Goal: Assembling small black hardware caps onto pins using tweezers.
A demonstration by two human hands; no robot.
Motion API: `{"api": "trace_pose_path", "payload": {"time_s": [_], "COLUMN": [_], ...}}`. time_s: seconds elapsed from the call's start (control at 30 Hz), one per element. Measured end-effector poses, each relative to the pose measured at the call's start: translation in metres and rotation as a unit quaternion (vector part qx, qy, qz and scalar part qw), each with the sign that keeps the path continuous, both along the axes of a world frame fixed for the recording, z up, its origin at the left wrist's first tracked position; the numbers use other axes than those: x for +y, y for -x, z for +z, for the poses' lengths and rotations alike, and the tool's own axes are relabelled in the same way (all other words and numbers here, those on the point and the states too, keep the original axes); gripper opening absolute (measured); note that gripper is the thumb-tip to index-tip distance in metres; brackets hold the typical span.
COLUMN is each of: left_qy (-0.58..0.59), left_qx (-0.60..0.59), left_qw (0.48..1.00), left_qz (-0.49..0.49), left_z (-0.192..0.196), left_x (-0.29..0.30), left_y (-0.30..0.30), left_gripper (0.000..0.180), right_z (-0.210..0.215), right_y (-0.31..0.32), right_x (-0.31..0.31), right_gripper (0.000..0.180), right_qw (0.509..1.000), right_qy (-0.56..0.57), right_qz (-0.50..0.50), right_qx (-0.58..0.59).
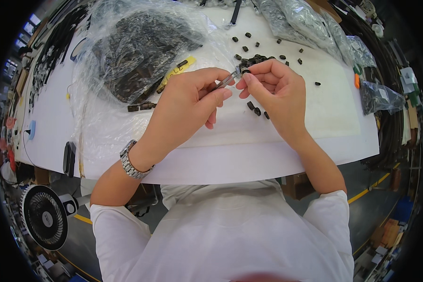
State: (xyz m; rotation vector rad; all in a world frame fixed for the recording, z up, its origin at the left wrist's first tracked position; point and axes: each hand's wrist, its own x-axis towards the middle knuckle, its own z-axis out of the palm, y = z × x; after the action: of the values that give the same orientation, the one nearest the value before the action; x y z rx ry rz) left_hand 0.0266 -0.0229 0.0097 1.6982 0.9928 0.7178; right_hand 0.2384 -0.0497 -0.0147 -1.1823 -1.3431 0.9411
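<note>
My left hand is closed round a slim grey metal tool, seemingly tweezers, slanting up to the right. At its tip, my right hand pinches a small black piece between thumb and fingertips. Whether the tool's tip touches that piece or sits inside it, I cannot tell. Just beyond the fingers lies a heap of small black pieces, partly hidden by my right hand. Several more of these black pieces rest on the white tabletop between my hands and my body.
A large clear plastic bag full of dark parts covers the left of the table, with a yellow label beside it. Clear bags lie at the far right, near an orange-handled tool. A black fan stands below left.
</note>
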Motion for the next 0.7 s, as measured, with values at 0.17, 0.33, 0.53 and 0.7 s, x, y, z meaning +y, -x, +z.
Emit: {"api": "trace_pose_path", "payload": {"time_s": [0.17,0.33,0.53,0.7], "left_qy": [-0.160,-0.316,-0.325,-0.253], "left_qx": [0.056,0.062,0.039,0.039], "left_qw": [0.985,0.946,0.945,0.967], "left_qz": [0.008,0.019,0.015,-0.007], "left_z": [-0.015,-0.025,-0.020,-0.013], "left_x": [0.000,0.003,-0.003,-0.003], "left_y": [-0.002,-0.002,-0.003,0.000], "left_gripper": [0.027,0.027,0.027,0.028], "right_z": [0.000,-0.001,0.000,-0.003], "right_y": [0.004,0.005,0.007,0.007], "right_x": [-0.003,-0.003,-0.003,-0.001], "right_gripper": [0.014,0.013,0.010,0.009], "right_qw": [1.000,0.998,0.994,0.992], "right_qy": [-0.021,-0.049,-0.066,-0.083], "right_qz": [-0.012,-0.023,-0.040,-0.042], "right_qx": [-0.016,-0.045,-0.081,-0.081]}}
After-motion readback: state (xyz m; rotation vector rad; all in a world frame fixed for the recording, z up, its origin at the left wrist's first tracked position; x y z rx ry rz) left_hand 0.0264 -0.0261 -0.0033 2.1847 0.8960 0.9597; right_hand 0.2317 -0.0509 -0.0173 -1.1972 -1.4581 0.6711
